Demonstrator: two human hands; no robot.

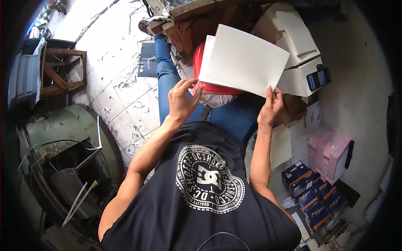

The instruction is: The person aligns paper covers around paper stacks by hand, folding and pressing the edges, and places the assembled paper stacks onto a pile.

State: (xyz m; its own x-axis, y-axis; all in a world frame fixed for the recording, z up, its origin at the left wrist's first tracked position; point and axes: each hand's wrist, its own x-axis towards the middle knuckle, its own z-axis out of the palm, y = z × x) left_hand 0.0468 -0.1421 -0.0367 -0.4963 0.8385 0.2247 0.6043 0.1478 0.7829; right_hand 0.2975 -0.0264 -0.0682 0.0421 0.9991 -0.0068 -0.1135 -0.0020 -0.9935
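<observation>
A thin stack of white paper sheets (pixel 247 58) is tilted above my lap, with one sheet offset at its upper left. My right hand (pixel 270 108) grips its lower right corner, thumb on top and fingers underneath. At the lower left corner is my left hand (pixel 183 98), its index fingertip at the paper's edge. A gap shows between that thumb and index finger, and the hand is open. Beneath the paper a red round seat or tub (pixel 197 58) is partly covered.
Larger stacks of white paper (pixel 295 35) stand at the upper right, with a phone (pixel 319 78) at their side. Dark blue boxes (pixel 316 201) and a pink-wrapped pack (pixel 328 154) sit at lower right. A green machine (pixel 67 129) is at left. Paper scraps litter the tiled floor (pixel 113 100).
</observation>
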